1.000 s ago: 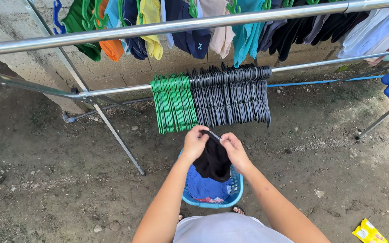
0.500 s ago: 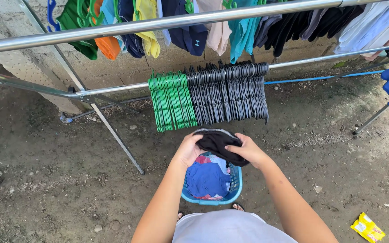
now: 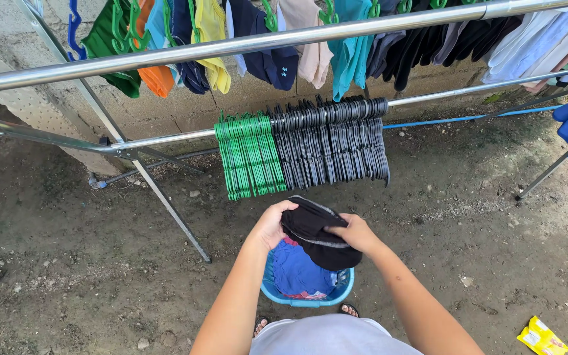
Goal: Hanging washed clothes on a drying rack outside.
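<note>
Hanger packs block 12 o'clock: green hangers (image 3: 250, 156) and black hangers (image 3: 333, 141) crowd the lower rail (image 3: 165, 137). Blue basket (image 3: 307, 292) fills 6 o'clock. Bare dirt (image 3: 488, 250) open at 3 and 9; rack leg (image 3: 172, 213) slants at 9.

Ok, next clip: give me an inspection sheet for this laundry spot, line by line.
Surface: bare dirt ground with pebbles.
Job's things: black garment held above a blue basket of clothes.
Clutter: yellow wrapper on the ground at right.
Hands: left hand and right hand both grip the garment.
Cables: blue line along the ground near the wall.
Surroundings: metal rack with green hangers, black hangers, hung clothes.
</note>
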